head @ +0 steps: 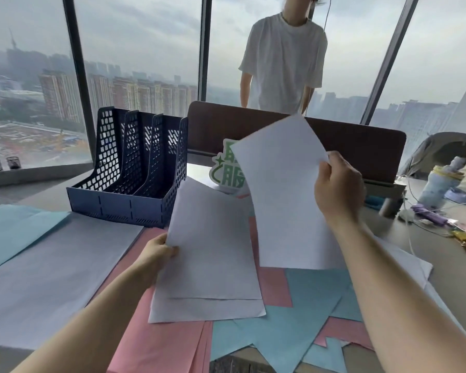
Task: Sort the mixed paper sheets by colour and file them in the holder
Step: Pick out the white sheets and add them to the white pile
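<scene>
While the right hand [336, 189] pinches one white sheet [285, 195] aloft and the left hand's [156, 254] grip pinches a thin white stack [210, 254] over the desk's [441, 270] pink and blue sheets [288, 329], a loose edge pinch could let whites slide into that mix, far from the empty holder [135, 173].

Green sign [228, 172] at 12 o'clock mostly hidden behind raised white sheet [285, 200]; lettering unreadable. Person [283, 60] behind partition, head cut by top edge. Pink sheets [162, 343] run off bottom edge. Left hand [155, 255] fingers hidden under held white stack [207, 254]. Clutter at 3 o'clock blurred.
</scene>
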### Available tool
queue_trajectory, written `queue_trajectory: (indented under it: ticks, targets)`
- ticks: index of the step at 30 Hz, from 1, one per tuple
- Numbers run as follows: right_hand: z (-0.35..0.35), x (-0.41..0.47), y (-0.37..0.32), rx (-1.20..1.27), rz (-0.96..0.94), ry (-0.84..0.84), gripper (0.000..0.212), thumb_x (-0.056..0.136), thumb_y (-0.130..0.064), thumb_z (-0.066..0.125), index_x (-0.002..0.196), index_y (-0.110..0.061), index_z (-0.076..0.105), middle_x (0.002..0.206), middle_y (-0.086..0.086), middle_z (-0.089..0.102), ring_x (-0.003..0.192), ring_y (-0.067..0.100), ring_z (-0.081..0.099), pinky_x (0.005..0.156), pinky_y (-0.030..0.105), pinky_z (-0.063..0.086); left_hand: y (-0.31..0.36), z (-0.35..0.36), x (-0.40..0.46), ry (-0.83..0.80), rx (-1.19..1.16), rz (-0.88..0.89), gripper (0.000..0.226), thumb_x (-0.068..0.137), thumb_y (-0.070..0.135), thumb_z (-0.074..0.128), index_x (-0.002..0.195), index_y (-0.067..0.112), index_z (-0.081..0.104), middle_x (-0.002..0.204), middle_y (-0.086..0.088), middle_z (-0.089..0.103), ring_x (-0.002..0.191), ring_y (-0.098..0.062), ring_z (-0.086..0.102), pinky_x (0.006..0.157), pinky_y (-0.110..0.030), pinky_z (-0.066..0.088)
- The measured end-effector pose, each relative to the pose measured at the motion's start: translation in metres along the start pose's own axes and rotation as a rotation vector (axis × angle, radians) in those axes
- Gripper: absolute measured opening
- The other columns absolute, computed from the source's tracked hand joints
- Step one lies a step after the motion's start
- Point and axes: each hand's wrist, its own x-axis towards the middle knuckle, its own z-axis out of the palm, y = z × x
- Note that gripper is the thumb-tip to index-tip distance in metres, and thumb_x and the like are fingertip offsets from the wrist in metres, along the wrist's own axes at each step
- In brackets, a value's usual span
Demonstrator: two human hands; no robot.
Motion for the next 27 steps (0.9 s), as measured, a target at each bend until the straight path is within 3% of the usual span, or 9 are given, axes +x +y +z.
queue_trajectory:
  ticks: [3,7,10,15,17,19,21,24,27]
  targets:
    - [0.008,0.008,-0.018,0.127,0.058,-0.124,0.017,0.091,-0.014,0.042,0.075,-0.013,0.046,0.088,0.016,0.064,0.078,0.036,0.049,0.065,0.038,0.037,0.004,0.002,-0.003,-0.013,-0.030,-0.013,0.034,0.088,-0.011,0.048,0.111,0.010,0.064,0.102,-0.018,0.071,0.090,-0.039,0.068,0.086,-0.054,0.055]
    - [0.043,-0.024,-0.018,0.049,0.145,-0.351,0.019,0.092,-0.015,0.040,0.094,-0.010,0.058,0.106,0.023,0.065,0.098,0.041,0.058,0.072,0.038,0.039,0.008,0.004,-0.003,-0.047,-0.145,0.000,0.029,0.096,-0.001,0.043,0.111,0.012,0.064,0.099,-0.017,0.071,0.078,-0.033,0.067,0.067,-0.040,0.058]
    - [0.076,-0.066,-0.008,-0.006,0.204,-0.509,0.014,0.093,-0.016,0.040,0.081,-0.012,0.045,0.103,0.024,0.063,0.098,0.041,0.058,0.069,0.038,0.038,0.009,0.009,-0.003,-0.047,-0.160,0.021,0.024,0.103,0.015,0.042,0.112,0.014,0.064,0.096,-0.012,0.072,0.078,-0.027,0.069,0.059,-0.030,0.055]
    - [0.100,-0.119,0.004,0.013,0.254,-0.615,0.014,0.092,-0.014,0.046,0.079,-0.013,0.042,0.096,0.025,0.064,0.090,0.042,0.059,0.066,0.039,0.039,0.008,0.012,-0.005,-0.164,-0.236,-0.124,0.043,0.098,0.046,0.049,0.117,0.012,0.066,0.109,-0.015,0.072,0.097,-0.033,0.068,0.084,-0.044,0.055]
    - [0.101,-0.132,0.003,0.078,0.253,-0.709,0.012,0.094,-0.020,0.049,0.087,-0.010,0.049,0.095,0.020,0.066,0.089,0.039,0.060,0.067,0.038,0.042,0.004,0.014,-0.005,-0.216,-0.100,-0.110,0.047,0.079,0.021,0.075,0.122,0.008,0.061,0.109,-0.019,0.071,0.093,-0.036,0.068,0.089,-0.053,0.054]
    - [0.094,-0.134,0.010,0.168,0.312,-0.735,0.015,0.093,-0.024,0.053,0.097,-0.011,0.060,0.096,0.011,0.068,0.092,0.035,0.061,0.074,0.036,0.047,0.001,0.019,-0.001,-0.161,0.035,-0.064,0.053,0.068,-0.005,0.071,0.119,0.001,0.059,0.100,-0.023,0.070,0.080,-0.035,0.067,0.085,-0.053,0.055]
    - [0.080,-0.122,0.035,0.113,0.345,-0.685,0.022,0.091,-0.017,0.053,0.110,-0.014,0.063,0.109,0.008,0.069,0.103,0.032,0.062,0.081,0.033,0.048,0.002,0.025,0.002,-0.078,0.097,-0.024,0.040,0.075,-0.013,0.063,0.113,0.001,0.061,0.098,-0.023,0.070,0.076,-0.034,0.067,0.084,-0.050,0.056]
    - [0.044,-0.097,0.088,-0.206,0.339,-0.814,0.043,0.088,-0.013,0.051,0.132,-0.013,0.051,0.132,0.010,0.058,0.120,0.032,0.054,0.091,0.034,0.045,0.009,0.037,0.008,-0.050,0.039,0.021,0.030,0.075,-0.009,0.065,0.101,0.006,0.062,0.099,-0.023,0.070,0.082,-0.036,0.067,0.088,-0.054,0.054]
    - [0.002,-0.080,0.130,-0.578,0.340,-1.059,0.052,0.082,-0.021,0.055,0.131,-0.008,0.045,0.124,0.013,0.057,0.112,0.033,0.057,0.083,0.033,0.048,0.013,0.062,0.008,-0.096,-0.046,0.030,0.024,0.083,-0.014,0.058,0.101,0.002,0.060,0.094,-0.022,0.068,0.080,-0.035,0.065,0.088,-0.050,0.053]
